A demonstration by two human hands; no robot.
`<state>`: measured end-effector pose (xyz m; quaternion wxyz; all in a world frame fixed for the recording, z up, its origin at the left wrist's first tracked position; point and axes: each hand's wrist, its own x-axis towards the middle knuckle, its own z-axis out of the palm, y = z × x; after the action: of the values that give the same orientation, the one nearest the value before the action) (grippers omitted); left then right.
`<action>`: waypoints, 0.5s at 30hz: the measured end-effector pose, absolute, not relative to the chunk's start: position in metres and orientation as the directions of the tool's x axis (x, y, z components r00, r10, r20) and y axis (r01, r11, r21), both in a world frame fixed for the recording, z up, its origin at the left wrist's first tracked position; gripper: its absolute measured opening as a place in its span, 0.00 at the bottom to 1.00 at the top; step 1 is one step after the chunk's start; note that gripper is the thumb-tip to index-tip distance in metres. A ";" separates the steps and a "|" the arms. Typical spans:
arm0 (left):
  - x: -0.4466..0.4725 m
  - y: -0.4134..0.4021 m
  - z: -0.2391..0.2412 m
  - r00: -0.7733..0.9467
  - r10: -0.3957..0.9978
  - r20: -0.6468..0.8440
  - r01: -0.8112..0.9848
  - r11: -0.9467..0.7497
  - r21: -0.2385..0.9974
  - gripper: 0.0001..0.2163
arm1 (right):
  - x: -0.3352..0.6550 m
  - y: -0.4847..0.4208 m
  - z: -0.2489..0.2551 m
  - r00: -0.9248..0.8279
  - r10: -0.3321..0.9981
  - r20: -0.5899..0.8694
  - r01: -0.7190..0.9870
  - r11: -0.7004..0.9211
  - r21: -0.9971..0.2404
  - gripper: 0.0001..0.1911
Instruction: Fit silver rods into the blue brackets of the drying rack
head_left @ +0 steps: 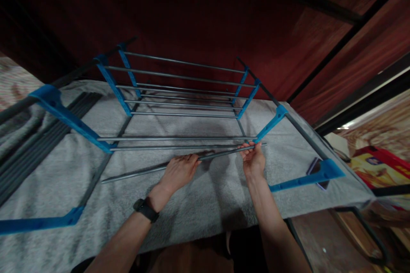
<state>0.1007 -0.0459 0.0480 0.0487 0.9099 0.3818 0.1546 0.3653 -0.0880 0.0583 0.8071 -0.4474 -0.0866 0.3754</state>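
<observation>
Both my hands are on one loose grey metal rod point(137, 174), slightly tilted and lying across the front of a rack. My left hand point(182, 169), with a black watch on the wrist, is wrapped over its middle. Near the right end, my right hand point(253, 160) holds the rod between thumb and fingers, palm turned up. Just beyond is the rack, made of blue plastic brackets point(72, 120) on dark poles point(303, 133). Thin rods point(179, 138) run between several bracket pairs. The front bracket at the right point(301, 180) has no rod in it.
A bundle of grey rods point(41, 145) lies at the left on a grey towel-like cloth point(205, 209). A phone-like dark object point(315, 170) rests under the right front bracket. Beyond the right edge is a red and yellow box point(378, 164). Dark red fabric point(192, 17) hangs behind.
</observation>
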 end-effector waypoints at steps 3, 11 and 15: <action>0.101 -0.047 0.050 0.663 0.711 0.232 0.684 -0.702 0.199 0.13 | 0.365 -0.086 0.059 0.714 0.674 -0.190 -0.510 0.315 -0.801 0.19; 0.096 -0.041 0.048 0.649 0.709 0.275 0.678 -0.704 0.213 0.13 | 0.362 -0.082 0.064 0.696 0.694 -0.183 -0.514 0.304 -0.802 0.16; 0.093 -0.037 0.048 0.628 0.681 0.377 0.669 -0.720 0.186 0.13 | 0.354 -0.081 0.068 0.636 0.756 -0.152 -0.480 0.233 -0.846 0.10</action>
<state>0.0927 -0.0370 0.0484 0.0138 0.9021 0.3742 0.2147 0.3537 -0.0807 0.0685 0.7715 -0.4722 -0.1464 0.4004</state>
